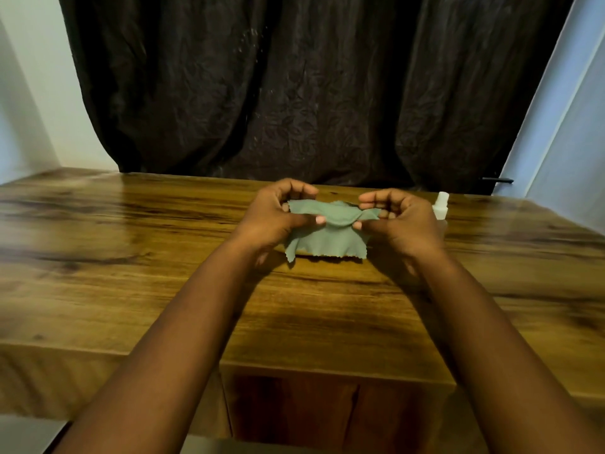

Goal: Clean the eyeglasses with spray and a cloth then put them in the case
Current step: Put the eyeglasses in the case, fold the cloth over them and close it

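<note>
A sage-green cleaning cloth [330,235] with pinked edges is held up over the middle of the wooden table [131,290]. My left hand [278,217] pinches its left side and my right hand [399,221] pinches its right side, thumbs on the near face. The cloth drapes over something between my hands; the eyeglasses are hidden and I cannot tell whether they are inside it. A white spray bottle [440,206] stands upright just behind my right hand. A dark strip shows under the cloth's lower edge; no case is clearly visible.
A dark crumpled curtain [311,93] hangs behind the table's far edge. Pale walls flank it on both sides. The table's near edge runs across the bottom, with a dark opening under it.
</note>
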